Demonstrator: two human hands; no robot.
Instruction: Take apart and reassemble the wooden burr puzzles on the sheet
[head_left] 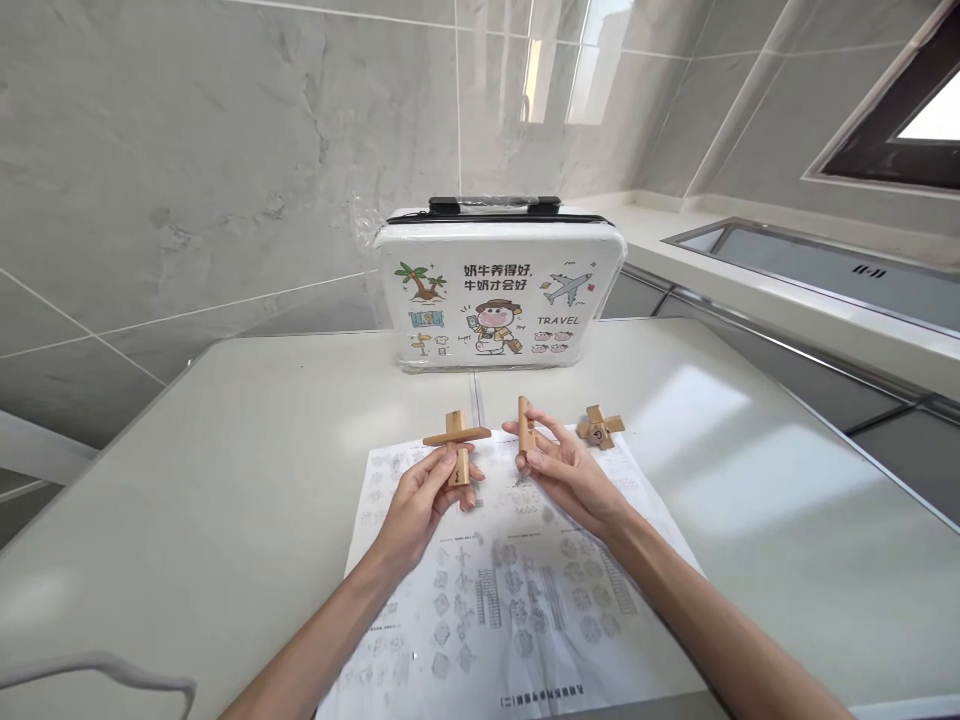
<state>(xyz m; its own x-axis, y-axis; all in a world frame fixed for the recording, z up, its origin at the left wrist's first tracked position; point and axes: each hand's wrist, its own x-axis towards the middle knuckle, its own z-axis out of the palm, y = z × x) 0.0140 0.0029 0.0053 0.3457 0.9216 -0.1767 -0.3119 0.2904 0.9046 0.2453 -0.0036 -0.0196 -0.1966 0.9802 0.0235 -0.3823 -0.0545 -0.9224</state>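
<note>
Wooden bar [526, 432], perhaps notched, stands in right hand [576, 474].

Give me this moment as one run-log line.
left hand: holds crossed wooden pieces | right hand: holds wooden stick | nearby: wooden cluster, printed sheet, white case

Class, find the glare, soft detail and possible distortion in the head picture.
Head view: glare whitens patches of the table; head view: bright reflections streak the tiled wall; head view: small print on the sheet is too soft to read, though the suitcase shows crisp large lettering; head view: the forearms look stretched toward the bottom edge, perhaps wide-lens distortion.
</note>
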